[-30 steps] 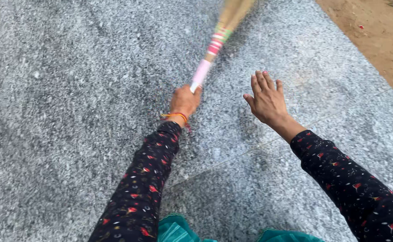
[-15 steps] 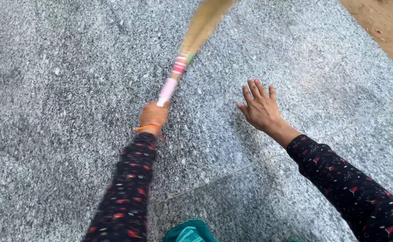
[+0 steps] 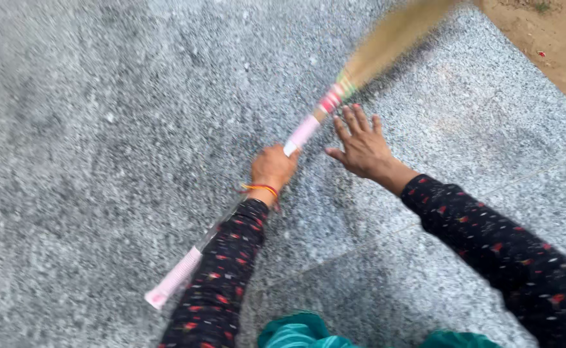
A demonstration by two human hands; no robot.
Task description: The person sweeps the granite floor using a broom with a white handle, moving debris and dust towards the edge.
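L hand (image 3: 272, 167) grips broom (image 3: 308, 129) over speckled grey granite floor (image 3: 102, 129), dirt edge (image 3: 541, 45).

The long broom with a pale pink plastic handle (image 3: 303, 133) carries bands of red, green and white toward one o'clock, where its bristles turn straw-tan. The speckled grey-and-white granite slab floor (image 3: 102, 129) is salt-and-pepper all over. The black long sleeves (image 3: 221, 277) are dotted with small red and white motifs. An orange-and-red thread bracelet (image 3: 261, 189) rings one wrist. At two o'clock lies a strip of reddish-brown bare soil (image 3: 554, 45). At six o'clock, teal fabric (image 3: 296, 332) shows.
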